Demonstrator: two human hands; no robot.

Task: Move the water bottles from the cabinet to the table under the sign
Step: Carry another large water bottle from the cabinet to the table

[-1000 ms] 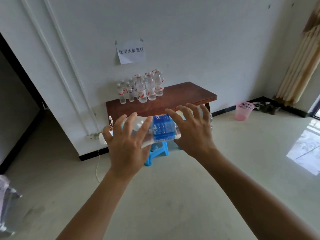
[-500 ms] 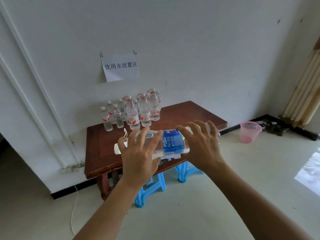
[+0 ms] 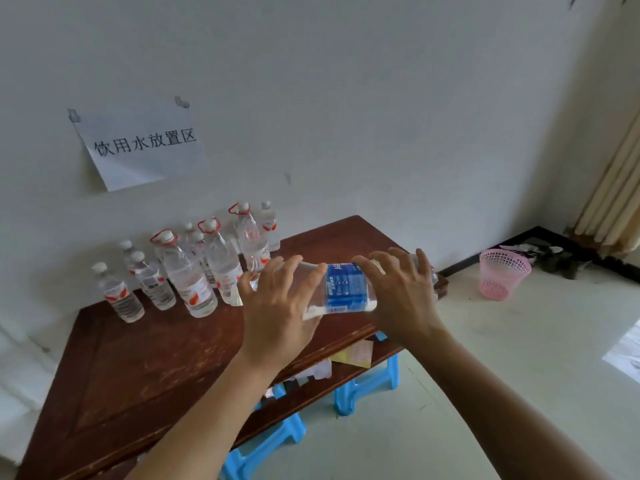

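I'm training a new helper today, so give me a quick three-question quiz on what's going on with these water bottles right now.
1. How is the blue-labelled bottle held?
A upright in one hand
B lying sideways between the left hand and the right hand
C by its cap only
2. True or false: the pink basket stands on the floor, to the right of the table.
3. Fill in: the red-labelled bottles stand on the table beneath the paper ____.

Key: 1 B; 2 true; 3 sign.
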